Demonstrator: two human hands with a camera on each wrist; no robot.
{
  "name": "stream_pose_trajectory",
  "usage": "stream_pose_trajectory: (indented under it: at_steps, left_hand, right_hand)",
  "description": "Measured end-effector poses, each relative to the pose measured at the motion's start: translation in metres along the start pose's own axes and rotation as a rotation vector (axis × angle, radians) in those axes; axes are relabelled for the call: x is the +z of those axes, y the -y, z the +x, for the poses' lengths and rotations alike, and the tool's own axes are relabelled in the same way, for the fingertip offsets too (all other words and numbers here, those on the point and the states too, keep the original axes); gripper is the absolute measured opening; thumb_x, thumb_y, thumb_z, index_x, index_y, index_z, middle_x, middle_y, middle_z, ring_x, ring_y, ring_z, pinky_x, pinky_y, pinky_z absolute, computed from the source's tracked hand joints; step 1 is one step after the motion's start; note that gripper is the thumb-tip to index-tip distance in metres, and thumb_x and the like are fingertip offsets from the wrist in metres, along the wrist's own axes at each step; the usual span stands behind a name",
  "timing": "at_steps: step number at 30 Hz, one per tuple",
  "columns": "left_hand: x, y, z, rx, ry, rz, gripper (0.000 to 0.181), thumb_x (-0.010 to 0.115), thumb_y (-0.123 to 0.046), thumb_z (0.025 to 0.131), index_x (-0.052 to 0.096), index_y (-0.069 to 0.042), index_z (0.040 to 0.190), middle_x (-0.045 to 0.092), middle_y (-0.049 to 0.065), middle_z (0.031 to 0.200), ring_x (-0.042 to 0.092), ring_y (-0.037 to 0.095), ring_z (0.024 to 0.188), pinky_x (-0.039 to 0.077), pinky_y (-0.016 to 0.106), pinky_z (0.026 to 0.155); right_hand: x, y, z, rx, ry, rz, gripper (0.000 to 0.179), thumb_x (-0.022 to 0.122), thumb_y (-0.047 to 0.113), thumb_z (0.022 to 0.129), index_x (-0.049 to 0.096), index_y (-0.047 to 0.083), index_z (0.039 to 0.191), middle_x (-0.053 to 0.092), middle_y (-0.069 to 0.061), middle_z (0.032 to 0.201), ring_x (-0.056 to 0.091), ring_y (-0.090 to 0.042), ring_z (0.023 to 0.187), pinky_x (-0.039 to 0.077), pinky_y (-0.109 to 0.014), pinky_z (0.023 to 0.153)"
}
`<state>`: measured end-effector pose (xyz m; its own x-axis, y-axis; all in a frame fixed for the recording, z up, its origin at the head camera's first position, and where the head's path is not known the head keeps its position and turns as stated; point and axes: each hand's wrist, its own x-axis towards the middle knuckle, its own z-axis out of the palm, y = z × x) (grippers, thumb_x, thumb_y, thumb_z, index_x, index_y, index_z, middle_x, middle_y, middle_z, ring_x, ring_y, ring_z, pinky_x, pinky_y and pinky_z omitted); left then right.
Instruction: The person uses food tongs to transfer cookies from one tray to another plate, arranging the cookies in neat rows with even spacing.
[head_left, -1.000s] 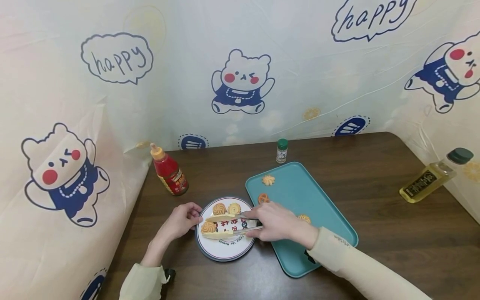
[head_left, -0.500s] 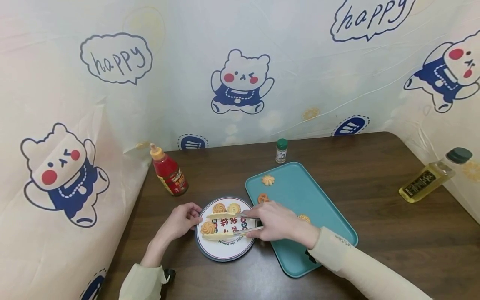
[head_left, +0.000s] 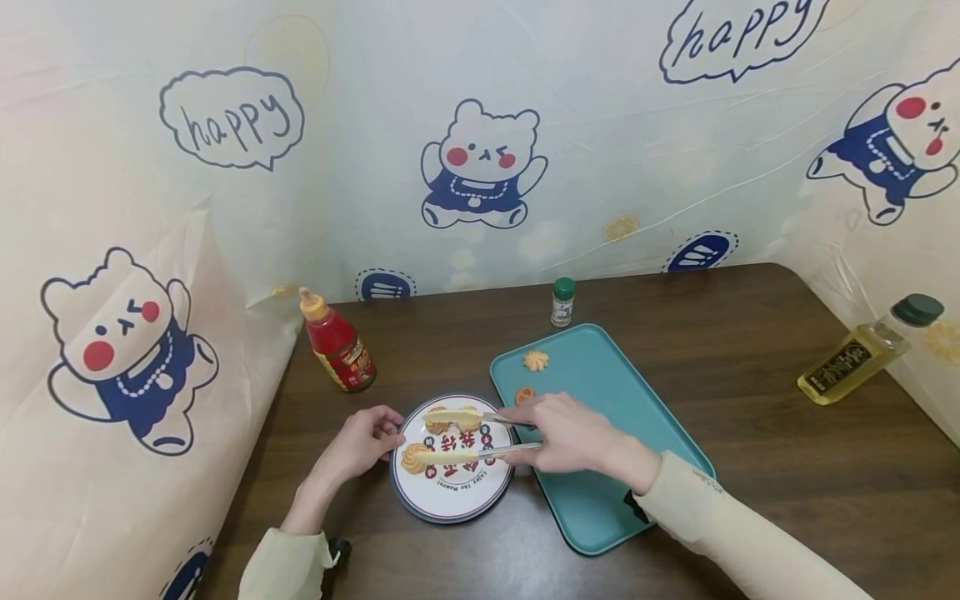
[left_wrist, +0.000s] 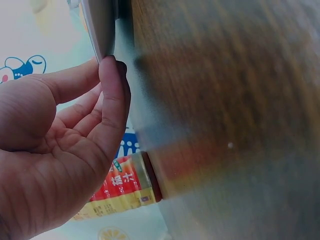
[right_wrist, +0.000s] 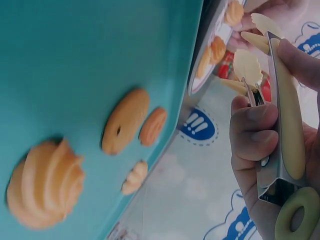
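Observation:
My left hand (head_left: 365,439) pinches the left rim of a round white plate (head_left: 450,504) with printed lettering; thumb and index finger meet at the edge in the left wrist view. Three piped butter cookies lie on the plate: one cookie (head_left: 415,456) at the left and two at the back. My right hand (head_left: 562,429) grips metal food tongs (right_wrist: 290,115) with cream-coloured tips and handle. Spread apart above the plate, the tongs have nothing visible between their tips. Their far tip overlaps the back cookies in the head view, and the near one reaches beside the left cookie.
A teal tray (head_left: 600,375) right of the plate carries a swirl cookie (right_wrist: 45,185), an oval biscuit (right_wrist: 125,120) and smaller biscuits. Behind stand a red sauce bottle (head_left: 341,348) and a green-capped shaker (head_left: 562,302). An oil bottle (head_left: 862,354) stands at far right.
My right hand has shifted right and slightly away from me, carrying the spread tongs back from around the left cookie. The cookies and my left hand have stayed in place.

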<state>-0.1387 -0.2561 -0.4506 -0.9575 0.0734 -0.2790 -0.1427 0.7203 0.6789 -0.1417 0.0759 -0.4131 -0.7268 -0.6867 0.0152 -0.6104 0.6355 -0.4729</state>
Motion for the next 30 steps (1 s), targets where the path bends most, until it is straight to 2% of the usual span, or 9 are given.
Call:
stream_pose_trajectory:
  at_steps: [5,7,10,14,19,21,25,30]
  left_hand:
    - [0.0,0.0,0.001,-0.002,-0.006,0.003,0.027,0.074,-0.005,0.089,0.065,-0.002,0.113,0.06,0.007,0.087,0.06,0.02,0.073,0.059,0.032,0.068]
    - [0.0,0.001,0.001,-0.002,-0.005,0.004,0.027,0.075,-0.005,0.089,0.065,-0.002,0.113,0.06,0.007,0.087,0.06,0.019,0.073,0.059,0.032,0.068]
    - [0.0,0.002,0.002,-0.004,-0.006,0.004,0.026,0.075,-0.005,0.088,0.065,-0.002,0.113,0.06,0.007,0.087,0.06,0.02,0.073,0.059,0.031,0.067]
    - [0.0,0.001,0.002,-0.004,-0.004,0.004,0.027,0.075,-0.005,0.088,0.065,-0.002,0.113,0.06,0.007,0.087,0.06,0.02,0.074,0.059,0.031,0.067]
    - [0.0,0.0,0.002,-0.012,-0.002,0.004,0.028,0.076,-0.006,0.088,0.065,-0.003,0.114,0.06,0.007,0.088,0.06,0.019,0.074,0.059,0.031,0.068]
    - [0.0,-0.001,0.001,-0.017,-0.004,0.002,0.029,0.076,-0.007,0.088,0.065,-0.004,0.114,0.061,0.007,0.088,0.06,0.02,0.074,0.059,0.031,0.069]
    - [-0.001,-0.002,0.0,-0.017,-0.002,0.004,0.029,0.076,-0.007,0.088,0.065,-0.004,0.115,0.061,0.007,0.089,0.06,0.02,0.075,0.059,0.031,0.07]
    - [-0.001,-0.001,-0.002,-0.014,-0.003,0.009,0.03,0.076,-0.008,0.088,0.065,-0.004,0.115,0.061,0.007,0.089,0.06,0.02,0.075,0.059,0.031,0.071]
  right_hand:
    - [-0.01,-0.008,-0.008,0.03,-0.017,-0.018,0.058,0.077,0.043,0.085,0.065,0.015,0.134,0.064,-0.004,0.132,0.055,-0.009,0.062,0.039,-0.026,0.047]
    - [-0.013,-0.012,-0.011,0.037,-0.02,-0.011,0.058,0.077,0.042,0.086,0.064,0.014,0.135,0.064,-0.005,0.131,0.052,-0.012,0.058,0.035,-0.026,0.044]
    - [-0.016,-0.019,-0.016,0.029,-0.042,-0.017,0.058,0.077,0.042,0.086,0.064,0.012,0.134,0.066,-0.005,0.128,0.058,-0.011,0.073,0.039,-0.023,0.051]
    - [-0.021,-0.028,-0.025,0.024,-0.078,-0.013,0.058,0.077,0.044,0.086,0.065,0.01,0.132,0.068,-0.006,0.124,0.062,-0.013,0.082,0.046,-0.026,0.058]
    - [-0.029,-0.04,-0.04,0.016,-0.122,-0.037,0.059,0.077,0.045,0.086,0.066,0.009,0.131,0.069,-0.006,0.122,0.066,-0.018,0.103,0.056,-0.039,0.079]
    - [-0.032,-0.045,-0.048,0.018,-0.135,-0.043,0.059,0.077,0.045,0.085,0.067,0.008,0.13,0.07,-0.005,0.12,0.067,-0.019,0.103,0.056,-0.042,0.083]
    - [-0.038,-0.055,-0.064,0.038,-0.153,-0.049,0.06,0.078,0.046,0.084,0.067,0.008,0.129,0.07,-0.005,0.119,0.067,-0.016,0.097,0.056,-0.037,0.078]
    - [-0.045,-0.065,-0.084,0.061,-0.146,-0.019,0.06,0.077,0.045,0.085,0.067,0.006,0.129,0.069,-0.01,0.12,0.062,-0.008,0.078,0.049,-0.025,0.061]
